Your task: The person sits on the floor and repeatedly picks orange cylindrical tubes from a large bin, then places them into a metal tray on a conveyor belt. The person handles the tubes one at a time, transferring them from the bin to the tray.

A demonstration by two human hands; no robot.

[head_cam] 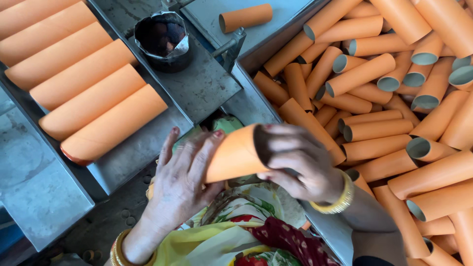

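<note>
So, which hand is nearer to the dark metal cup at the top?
Left. The left hand lies below the dark metal cup; the right hand is farther off, toward the loose tube pile.

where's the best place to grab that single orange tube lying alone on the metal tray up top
Probably around the middle of the lone orange tube, coming down from above with fingers across its width. It lies flat on the metal tray, apart from everything else, so its long sides are free. The open end faces left, a possible second hold; the round wall may roll if nudged.

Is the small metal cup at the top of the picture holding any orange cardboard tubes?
No, the small metal cup holds only a dark substance; the orange cardboard tubes lie beside it on the metal tray.
</note>
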